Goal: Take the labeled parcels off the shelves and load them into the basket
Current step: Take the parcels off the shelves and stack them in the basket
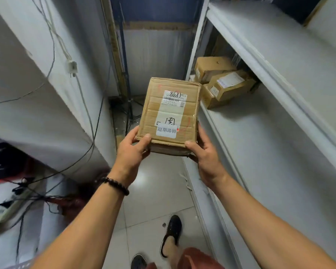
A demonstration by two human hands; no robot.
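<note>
Both hands are on one cardboard parcel (169,115), held out in the aisle clear of the shelves, label side up, likely so the markings can be read. The left hand (131,150) has its grip clamped on the near left corner, thumb on top; the right hand (206,154) grasps the near right corner likewise. More labeled parcels (221,82) wait on the right-hand shelf (260,133). No basket in sight yet.

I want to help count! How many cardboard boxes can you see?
4. One box is held by the left hand and right hand. Three more are piled on the shelf at right. Others may hide behind them.
</note>
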